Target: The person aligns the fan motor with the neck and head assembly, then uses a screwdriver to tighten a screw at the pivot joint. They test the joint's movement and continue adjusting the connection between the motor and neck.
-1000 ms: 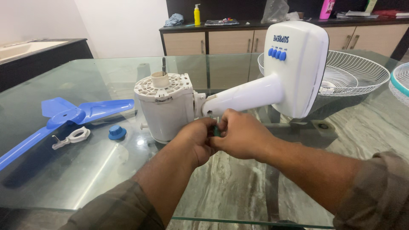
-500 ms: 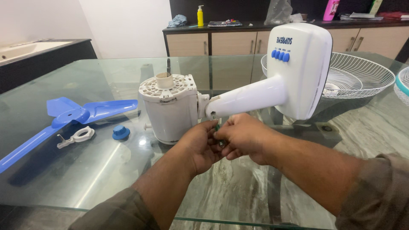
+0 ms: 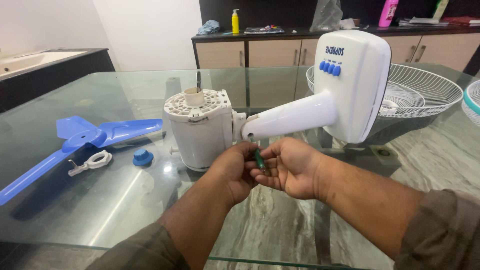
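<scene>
A small green screwdriver (image 3: 260, 159) is pinched between the left hand (image 3: 231, 170) and the half-curled right hand (image 3: 290, 167), just below the neck of the white fan body (image 3: 280, 117). The tip could slip from its hidden screw, or the screw be dropped onto the glass desk (image 3: 100, 200). Left of the hands are counted one blue blade (image 3: 80, 137), one blue cap (image 3: 142, 157), one white ring (image 3: 92, 161); right, two grilles.

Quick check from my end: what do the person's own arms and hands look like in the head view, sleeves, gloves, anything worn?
Both hands are bare: no gloves, rings or watch visible on the left hand or the right hand. Each forearm is uncovered, with a brownish-olive sleeve pushed up towards the elbow: the left sleeve at the bottom edge, the right sleeve at the lower right. The cloth looks faintly checked. No cables or markings.
</scene>
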